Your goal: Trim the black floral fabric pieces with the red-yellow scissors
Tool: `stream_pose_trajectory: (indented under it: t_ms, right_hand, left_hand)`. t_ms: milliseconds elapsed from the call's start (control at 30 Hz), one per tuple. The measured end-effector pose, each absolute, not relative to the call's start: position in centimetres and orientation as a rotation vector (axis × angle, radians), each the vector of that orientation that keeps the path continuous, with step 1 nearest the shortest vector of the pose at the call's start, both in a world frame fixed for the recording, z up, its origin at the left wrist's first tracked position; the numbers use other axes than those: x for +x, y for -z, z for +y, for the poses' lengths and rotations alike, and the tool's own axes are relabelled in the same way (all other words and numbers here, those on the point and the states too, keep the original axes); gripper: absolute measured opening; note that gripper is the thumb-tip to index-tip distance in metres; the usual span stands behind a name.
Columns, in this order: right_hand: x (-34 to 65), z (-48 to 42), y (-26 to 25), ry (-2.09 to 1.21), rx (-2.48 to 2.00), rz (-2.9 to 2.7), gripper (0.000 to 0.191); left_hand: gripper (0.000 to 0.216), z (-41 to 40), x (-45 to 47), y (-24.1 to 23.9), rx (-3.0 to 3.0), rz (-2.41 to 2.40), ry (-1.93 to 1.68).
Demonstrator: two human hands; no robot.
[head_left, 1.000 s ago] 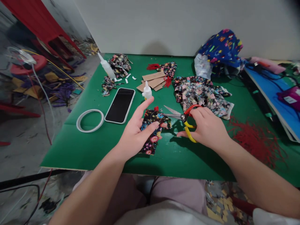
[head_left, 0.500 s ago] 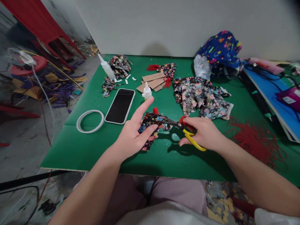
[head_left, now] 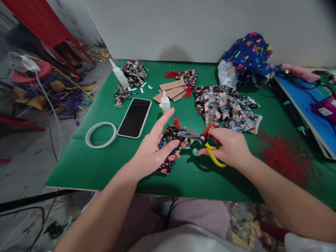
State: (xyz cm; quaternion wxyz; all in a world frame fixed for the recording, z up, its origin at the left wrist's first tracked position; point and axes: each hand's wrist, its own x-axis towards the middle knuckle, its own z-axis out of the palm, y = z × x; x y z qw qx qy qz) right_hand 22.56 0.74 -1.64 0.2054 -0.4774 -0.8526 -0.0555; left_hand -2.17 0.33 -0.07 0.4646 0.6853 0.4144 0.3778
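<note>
My left hand (head_left: 154,148) is closed on a piece of dark floral fabric (head_left: 170,159), its index finger stretched out and its thumb lying on the cloth. A small red tassel (head_left: 176,122) shows at the fabric's far edge. In my right hand (head_left: 227,145) are scissors (head_left: 203,138) with one red and one yellow handle loop. Their blades point left and lie at the upper part of the fabric, slightly apart. Just beyond my left index finger stands a small white glue bottle (head_left: 165,103).
Left lie a phone (head_left: 134,118) and a white tape roll (head_left: 101,135). Behind are brown card strips (head_left: 173,91), a tall squeeze bottle (head_left: 120,75) and floral scraps (head_left: 133,72). To the right are more floral fabric (head_left: 223,108), red threads (head_left: 286,157) and a blue board (head_left: 301,108).
The scissors' handles have spread apart and their blades have opened a little. The fabric has shifted slightly to the right and toward me, with my left hand on it.
</note>
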Motion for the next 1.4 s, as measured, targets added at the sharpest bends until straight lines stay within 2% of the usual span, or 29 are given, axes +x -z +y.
stream_pose_trajectory:
  t_ms: [533, 967, 1400]
  right_hand:
    - [22.47, 0.52, 1.78, 0.388, -1.306, -2.357, 0.045]
    - [22.48, 0.38, 1.80, 0.397, -1.350, -2.357, 0.040]
    - [22.42, 0.28, 1.71, 0.417, -1.374, -2.380, 0.039]
  left_hand:
    - [0.065, 0.13, -1.55, -0.38, 1.423, 0.991, -0.934]
    - [0.066, 0.77, -1.89, -0.26, 1.574, 1.029, -0.931]
    - [0.063, -0.05, -1.36, -0.39, 1.450, 1.043, -0.846]
